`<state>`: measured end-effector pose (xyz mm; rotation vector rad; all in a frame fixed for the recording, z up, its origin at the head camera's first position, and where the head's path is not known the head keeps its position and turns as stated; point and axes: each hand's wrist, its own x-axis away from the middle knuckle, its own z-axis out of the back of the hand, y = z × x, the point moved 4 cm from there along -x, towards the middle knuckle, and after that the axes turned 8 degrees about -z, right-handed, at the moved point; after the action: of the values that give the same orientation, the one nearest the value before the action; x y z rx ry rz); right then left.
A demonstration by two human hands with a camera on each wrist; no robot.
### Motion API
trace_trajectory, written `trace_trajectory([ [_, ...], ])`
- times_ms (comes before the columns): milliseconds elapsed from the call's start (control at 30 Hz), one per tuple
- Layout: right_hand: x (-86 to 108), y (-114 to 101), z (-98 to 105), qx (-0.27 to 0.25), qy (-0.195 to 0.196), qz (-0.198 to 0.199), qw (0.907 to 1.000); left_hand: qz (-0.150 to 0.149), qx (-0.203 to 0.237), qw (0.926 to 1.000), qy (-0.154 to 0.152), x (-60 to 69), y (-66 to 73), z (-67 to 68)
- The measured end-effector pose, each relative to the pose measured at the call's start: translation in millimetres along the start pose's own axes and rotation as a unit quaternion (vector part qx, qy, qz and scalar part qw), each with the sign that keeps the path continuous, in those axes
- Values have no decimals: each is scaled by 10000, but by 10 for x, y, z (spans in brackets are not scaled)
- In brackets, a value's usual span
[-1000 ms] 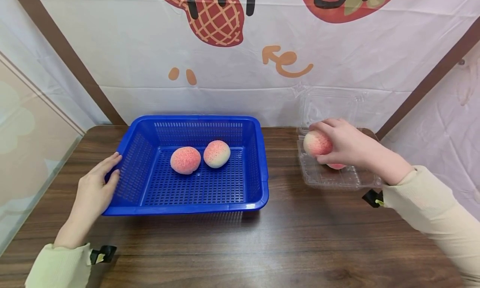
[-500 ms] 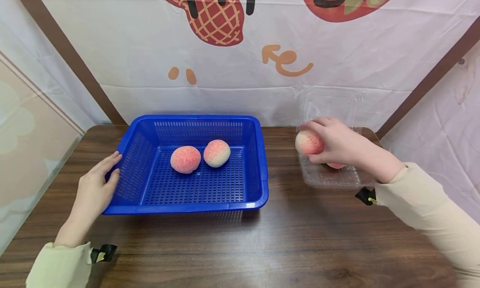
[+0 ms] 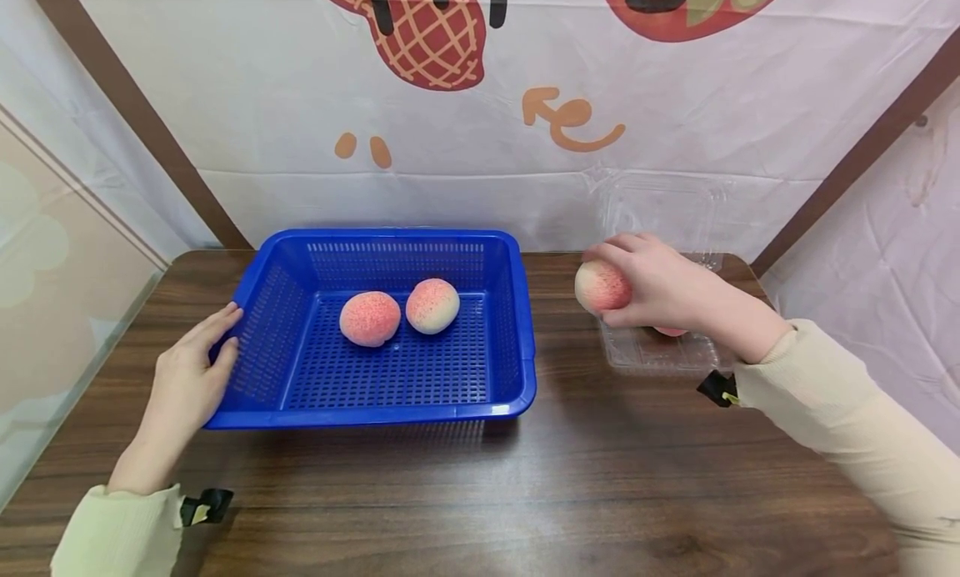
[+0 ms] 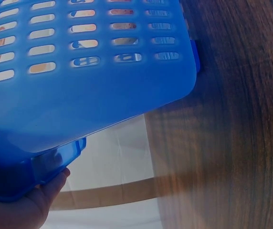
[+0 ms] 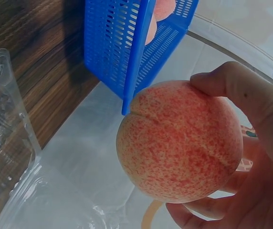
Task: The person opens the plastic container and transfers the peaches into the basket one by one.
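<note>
My right hand [image 3: 652,281] grips a pink-and-cream peach [image 3: 602,287], raised at the left side of the open clear plastic box [image 3: 630,352]. The right wrist view shows this peach [image 5: 179,143] between thumb and fingers. Another peach [image 3: 670,332] lies in the box, mostly hidden behind my hand. My left hand [image 3: 187,373] rests at the left rim of the blue slotted basket [image 3: 390,418], its fingers fairly straight. Two peaches lie in the basket: a pinker one [image 3: 370,318] on the left and a paler one [image 3: 432,306] on the right.
The basket and the plastic box stand on a dark wood table [image 3: 450,502], with bare wood between them. The box's clear lid [image 3: 660,206] stands up at the back, against a printed white curtain [image 3: 300,110].
My right hand has moved left with the peach, from over the plastic box to its left edge. My left hand and the basket stay in place.
</note>
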<state>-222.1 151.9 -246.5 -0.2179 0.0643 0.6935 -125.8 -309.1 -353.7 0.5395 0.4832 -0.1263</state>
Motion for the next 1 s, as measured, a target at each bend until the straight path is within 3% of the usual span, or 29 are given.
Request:
trace_trajectory([
  [1000, -170, -303, -23, 150, -222, -156, 9995, -69, -3, 10000, 3, 8, -9, -6],
])
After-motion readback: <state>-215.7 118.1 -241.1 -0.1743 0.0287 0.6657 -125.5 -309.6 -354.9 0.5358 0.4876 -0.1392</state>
